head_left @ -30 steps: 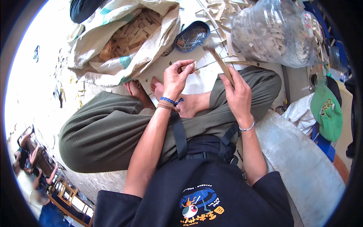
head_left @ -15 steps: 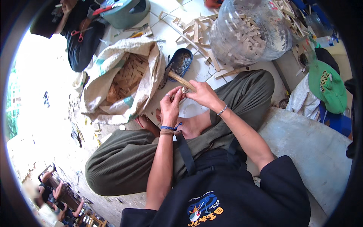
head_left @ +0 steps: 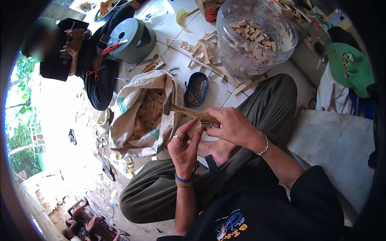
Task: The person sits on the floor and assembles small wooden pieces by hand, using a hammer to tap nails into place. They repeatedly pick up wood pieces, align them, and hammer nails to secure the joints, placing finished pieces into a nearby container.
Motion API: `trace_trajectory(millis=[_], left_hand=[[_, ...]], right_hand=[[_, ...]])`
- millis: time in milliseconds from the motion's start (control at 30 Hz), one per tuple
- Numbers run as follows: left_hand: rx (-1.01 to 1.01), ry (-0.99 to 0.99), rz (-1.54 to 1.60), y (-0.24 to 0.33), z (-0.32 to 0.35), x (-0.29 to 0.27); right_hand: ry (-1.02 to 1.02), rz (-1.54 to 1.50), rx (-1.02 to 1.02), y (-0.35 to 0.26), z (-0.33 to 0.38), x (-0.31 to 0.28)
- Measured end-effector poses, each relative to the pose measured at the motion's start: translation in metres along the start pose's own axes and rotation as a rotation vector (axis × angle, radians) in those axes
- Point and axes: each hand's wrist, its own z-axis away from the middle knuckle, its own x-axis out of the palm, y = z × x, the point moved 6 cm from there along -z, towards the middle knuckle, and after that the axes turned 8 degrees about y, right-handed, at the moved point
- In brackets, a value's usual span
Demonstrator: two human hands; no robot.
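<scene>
My left hand [head_left: 184, 146] pinches a small piece of wood [head_left: 195, 128] between thumb and fingers, over my bare foot. In my right hand [head_left: 237, 126] is a hammer [head_left: 192, 113], its wooden handle gripped close to the wood piece. The hammer's dark head points left, over the edge of a woven sack [head_left: 120, 134]. Small cut wood blocks [head_left: 148, 114] fill the sack. Beyond my hands, a dark blue tray [head_left: 187, 97] holds thin nails [head_left: 197, 89]. My right fingertips are close to the wood piece; whether they also hold a nail cannot be made out.
A clear plastic tub [head_left: 227, 60] of wood blocks stands far right, beside a heap of small wooden frames [head_left: 204, 50]. A grey-green stool [head_left: 134, 42] bears a red-handled tool. Another person [head_left: 72, 46] sits far left, with red scissors [head_left: 93, 75] on the leg. A green cap [head_left: 350, 70] lies right.
The view has shifted, so surrounding things sit lower and my hands look larger. The hammer's head now lies over the sack edge instead of near the tray. Both hands keep their holds.
</scene>
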Motion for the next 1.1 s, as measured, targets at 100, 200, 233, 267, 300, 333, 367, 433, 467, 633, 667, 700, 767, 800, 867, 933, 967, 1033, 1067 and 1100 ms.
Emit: trace_trajectory(millis=[100, 200, 233, 267, 300, 333, 367, 433, 467, 633, 667, 700, 767, 800, 867, 933, 967, 1033, 1067, 1100], left_hand=[[0.135, 0.018, -0.116, 0.021, 0.006, -0.009], [0.080, -0.012, -0.071, 0.030, 0.013, -0.017], [0.017, -0.024, 0.010, 0.029, 0.016, -0.017], [-0.172, -0.042, 0.023, 0.021, 0.019, -0.019], [-0.114, -0.049, 0.010, 0.026, 0.021, -0.020], [-0.054, -0.054, 0.000, 0.029, 0.020, -0.019], [-0.002, -0.056, -0.015, 0.032, 0.020, -0.018], [-0.076, -0.068, 0.023, 0.030, 0.020, -0.020], [-0.126, -0.062, 0.044, 0.029, 0.021, -0.021], [-0.276, -0.084, 0.231, 0.025, 0.025, -0.018], [-0.284, -0.095, 0.329, 0.025, 0.024, -0.015], [-0.205, -0.078, 0.274, 0.026, 0.023, -0.016], [-0.051, -0.050, 0.219, 0.030, 0.019, -0.017], [-0.055, -0.053, 0.206, 0.029, 0.019, -0.017], [-0.051, -0.066, 0.211, 0.028, 0.018, -0.020], [-0.049, -0.077, 0.162, 0.028, 0.016, -0.023], [-0.039, -0.087, 0.166, 0.030, 0.016, -0.023], [-0.004, -0.093, 0.122, 0.034, 0.014, -0.022], [0.006, -0.084, 0.114, 0.037, 0.013, -0.021], [0.037, -0.084, 0.087, 0.040, 0.012, -0.019]], right_hand=[[0.067, -0.100, -0.086, -0.020, 0.011, -0.006], [0.105, -0.176, -0.132, -0.028, 0.018, -0.007], [0.115, -0.219, -0.152, -0.030, 0.019, -0.007], [0.108, -0.256, -0.153, -0.030, 0.020, -0.006], [0.106, -0.282, -0.132, -0.028, 0.022, -0.005], [0.086, -0.300, -0.095, -0.025, 0.023, -0.004], [0.058, -0.320, -0.052, -0.022, 0.024, -0.002], [0.061, -0.350, -0.041, -0.021, 0.026, -0.002], [0.059, -0.361, -0.027, -0.021, 0.027, -0.001], [0.076, -0.409, 0.053, -0.019, 0.028, 0.004], [0.080, -0.402, 0.057, -0.018, 0.027, 0.005], [0.079, -0.421, 0.061, -0.018, 0.027, 0.006], [0.074, -0.453, 0.074, -0.017, 0.027, 0.007], [0.067, -0.451, 0.075, -0.017, 0.028, 0.008], [0.057, -0.432, 0.073, -0.016, 0.029, 0.010], [0.060, -0.514, 0.141, -0.012, 0.030, 0.015], [0.066, -0.552, 0.169, -0.010, 0.030, 0.017], [0.048, -0.591, 0.214, -0.004, 0.030, 0.020], [0.058, -0.635, 0.193, -0.003, 0.029, 0.020], [0.046, -0.670, 0.224, 0.000, 0.028, 0.024]])
